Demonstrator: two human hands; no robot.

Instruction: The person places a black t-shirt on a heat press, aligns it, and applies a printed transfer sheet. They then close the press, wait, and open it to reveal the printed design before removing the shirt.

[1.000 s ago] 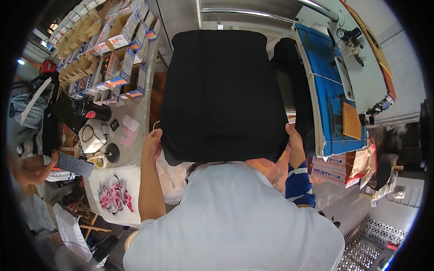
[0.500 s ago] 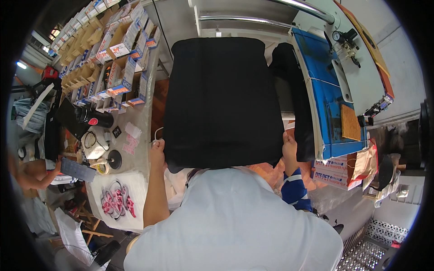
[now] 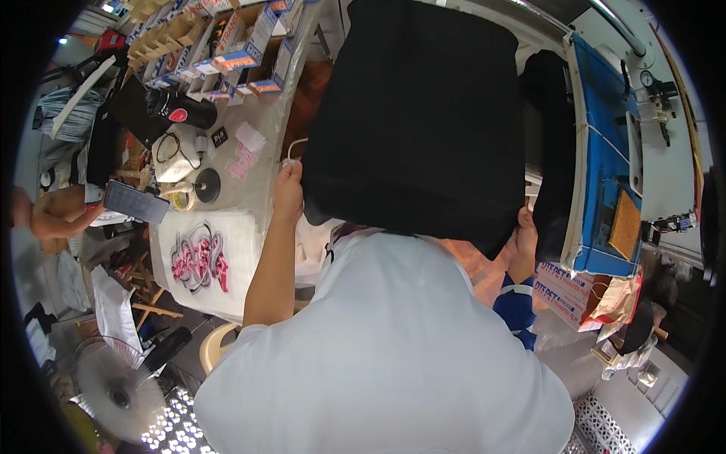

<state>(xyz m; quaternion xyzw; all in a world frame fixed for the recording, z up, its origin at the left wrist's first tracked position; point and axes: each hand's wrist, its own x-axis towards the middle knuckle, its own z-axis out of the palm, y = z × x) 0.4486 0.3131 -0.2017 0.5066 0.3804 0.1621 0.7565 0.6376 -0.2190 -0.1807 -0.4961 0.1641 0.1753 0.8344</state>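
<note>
Black cloth (image 3: 423, 121), perhaps a garment, lies spread smoothly into a wide, flat, rounded rectangle before me. At its near left edge, my left hand (image 3: 288, 191) is closed, gripping the cloth's border; the fingertips are partly hidden. My right hand (image 3: 523, 236) is closed at the near right corner, fingers pinching the edge. A blue and white band wraps my right forearm. Whatever supports the cloth underneath is hidden. Beyond the cloth's right side hangs a narrower black fabric strip (image 3: 550, 144), next to a blue machine panel (image 3: 601, 151).
On the left, a table (image 3: 261, 163) carries open cartons (image 3: 249, 38), a black bottle (image 3: 181, 108) and a sheet with a pink and black print (image 3: 200, 261). A person's hand (image 3: 94, 212) holds a phone (image 3: 136, 201). A fan (image 3: 119, 393) stands at lower left. White-orange boxes (image 3: 560, 291) sit at right.
The whole view has shifted, so the cloth and both hands appear farther right and higher, the cloth slightly tilted. Both hands keep hold of its edges. The fan has come into view.
</note>
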